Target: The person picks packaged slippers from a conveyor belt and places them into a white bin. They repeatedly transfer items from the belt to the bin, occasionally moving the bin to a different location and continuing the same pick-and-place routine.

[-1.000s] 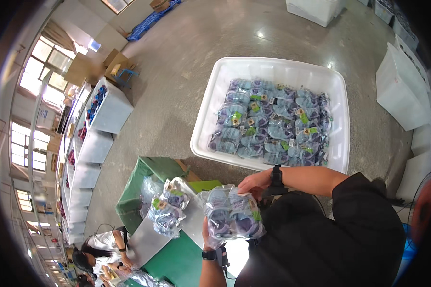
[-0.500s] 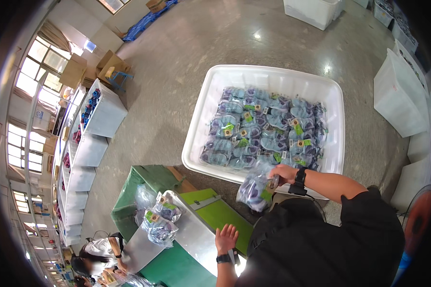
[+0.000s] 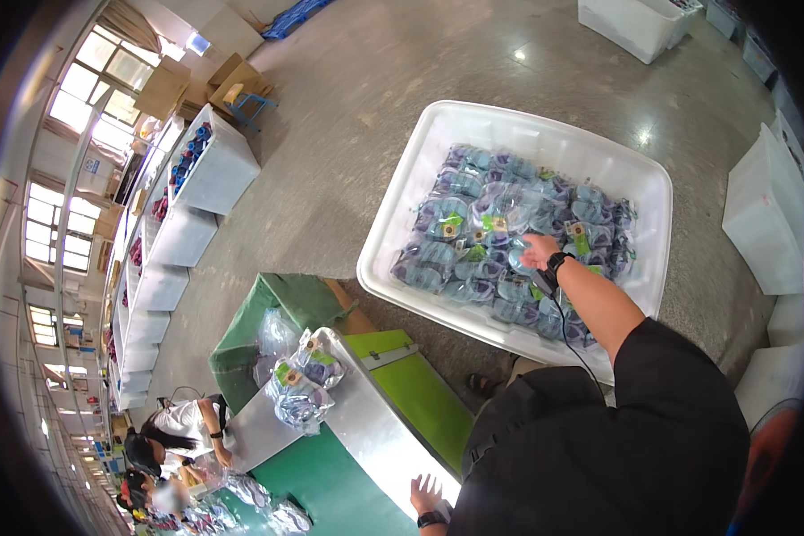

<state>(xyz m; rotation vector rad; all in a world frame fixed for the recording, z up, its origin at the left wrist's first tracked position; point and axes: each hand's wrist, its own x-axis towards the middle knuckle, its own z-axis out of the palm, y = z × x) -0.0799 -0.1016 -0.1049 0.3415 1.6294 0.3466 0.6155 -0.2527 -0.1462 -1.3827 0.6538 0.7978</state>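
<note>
Right hand [image 3: 538, 251]: reaches into the large white plastic tub [image 3: 420, 183], fingers loosely spread over the clear bagged purple items [image 3: 473, 228], gripping none.
Left hand [image 3: 427, 494]: flat, fingers spread, on the metal tabletop [image 3: 366, 420] near that tub.

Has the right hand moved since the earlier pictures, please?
Yes. The right hand went from beside the person's chest out over the white tub, now down among the plastic packets inside.
</note>
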